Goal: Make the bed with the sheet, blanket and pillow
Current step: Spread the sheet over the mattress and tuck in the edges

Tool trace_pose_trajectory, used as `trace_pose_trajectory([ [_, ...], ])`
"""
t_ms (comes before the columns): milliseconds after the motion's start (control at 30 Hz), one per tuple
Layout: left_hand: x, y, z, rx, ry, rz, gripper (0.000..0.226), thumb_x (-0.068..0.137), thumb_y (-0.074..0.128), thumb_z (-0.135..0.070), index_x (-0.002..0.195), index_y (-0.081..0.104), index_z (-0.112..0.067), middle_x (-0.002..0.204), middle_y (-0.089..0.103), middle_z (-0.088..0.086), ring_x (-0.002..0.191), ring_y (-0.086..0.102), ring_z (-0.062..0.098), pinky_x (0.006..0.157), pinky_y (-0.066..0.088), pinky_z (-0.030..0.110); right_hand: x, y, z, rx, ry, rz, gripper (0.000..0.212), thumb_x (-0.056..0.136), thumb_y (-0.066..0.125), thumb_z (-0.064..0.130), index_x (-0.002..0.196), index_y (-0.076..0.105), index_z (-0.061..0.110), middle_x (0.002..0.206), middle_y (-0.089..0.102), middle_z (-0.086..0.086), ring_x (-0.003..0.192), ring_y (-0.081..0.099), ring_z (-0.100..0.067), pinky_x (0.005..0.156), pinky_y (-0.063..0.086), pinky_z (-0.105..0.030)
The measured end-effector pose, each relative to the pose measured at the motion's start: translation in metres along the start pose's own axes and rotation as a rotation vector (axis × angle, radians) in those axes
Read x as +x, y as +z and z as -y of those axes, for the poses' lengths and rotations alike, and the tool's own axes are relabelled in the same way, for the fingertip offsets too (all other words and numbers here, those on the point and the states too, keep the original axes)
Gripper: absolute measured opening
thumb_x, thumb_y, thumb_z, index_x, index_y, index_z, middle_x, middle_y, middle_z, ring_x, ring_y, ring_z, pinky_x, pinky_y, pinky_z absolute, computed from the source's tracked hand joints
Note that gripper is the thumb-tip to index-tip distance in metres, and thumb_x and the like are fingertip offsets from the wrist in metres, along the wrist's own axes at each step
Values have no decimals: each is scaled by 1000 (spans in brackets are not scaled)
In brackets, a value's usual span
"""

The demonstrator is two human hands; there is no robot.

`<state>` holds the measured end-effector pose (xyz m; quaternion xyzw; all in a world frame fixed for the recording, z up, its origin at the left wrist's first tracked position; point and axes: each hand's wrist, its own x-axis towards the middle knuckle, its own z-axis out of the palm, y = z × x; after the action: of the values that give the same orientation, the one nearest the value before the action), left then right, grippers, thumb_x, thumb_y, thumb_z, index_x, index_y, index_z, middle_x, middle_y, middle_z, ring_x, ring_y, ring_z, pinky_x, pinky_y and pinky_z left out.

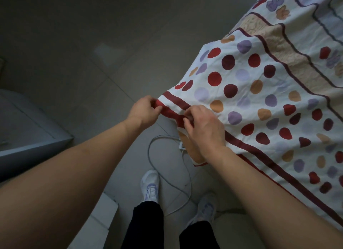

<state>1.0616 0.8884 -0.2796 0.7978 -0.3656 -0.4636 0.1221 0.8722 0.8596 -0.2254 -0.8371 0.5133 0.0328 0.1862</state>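
In the head view the dotted sheet (pixel 259 104) lies spread over the bed at the right, and its near left corner hangs over the floor (pixel 74 44). The left hand (pixel 145 110) pinches the red border at this corner. The right hand (pixel 205 130) holds the same edge just beside it, fingers curled on the cloth, probably to pull the corner straight. The cloth looks thin, soft and a little wrinkled.

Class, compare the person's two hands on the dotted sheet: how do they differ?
The left hand pinches the sheet at its corner; the right hand grips the edge further along. The left hand is over bare floor; the right hand lies over the fabric. Both curl on the red border.
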Motion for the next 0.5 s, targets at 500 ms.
trace_pose_trajectory([
  [500, -22, -26, -41, -255, 210, -26, 11, 88, 63, -27, 96, 68, -21, 83, 70, 3, 74, 71, 24, 72, 59, 46, -1, -11, 12, 54, 86, 60, 43, 85, 65, 62, 106, 53, 26, 98, 59, 8, 92, 59, -14, 72, 50, -31],
])
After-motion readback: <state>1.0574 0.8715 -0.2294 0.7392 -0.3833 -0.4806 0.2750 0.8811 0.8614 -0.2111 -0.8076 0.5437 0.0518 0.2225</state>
